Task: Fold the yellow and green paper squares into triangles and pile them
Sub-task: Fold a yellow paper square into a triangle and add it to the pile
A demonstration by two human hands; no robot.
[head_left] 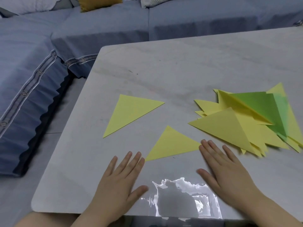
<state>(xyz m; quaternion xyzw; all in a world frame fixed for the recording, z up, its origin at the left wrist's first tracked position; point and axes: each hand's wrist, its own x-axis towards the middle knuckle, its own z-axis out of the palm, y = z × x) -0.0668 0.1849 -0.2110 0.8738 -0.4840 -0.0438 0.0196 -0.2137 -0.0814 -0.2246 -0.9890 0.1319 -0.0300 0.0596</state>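
On the table [180,63], the left hand [118,181] lies flat, fingers spread, holding nothing. A yellow triangle [131,112] has its long edge running lower-left to upper-right. The nearer triangle [172,145] points away. The right hand [227,174], also flat, seemingly touches its corner. The pile [246,122] lies rightmost.

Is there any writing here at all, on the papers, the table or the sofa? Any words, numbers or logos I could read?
No readable text anywhere in this view.
Far yellow triangle: plain, no print.
Near yellow triangle: plain, no print.
Pile of yellow and green triangles: plain paper.
Sofa trim: small round emblems, too blurred to read.
Table: only marbling and glare.
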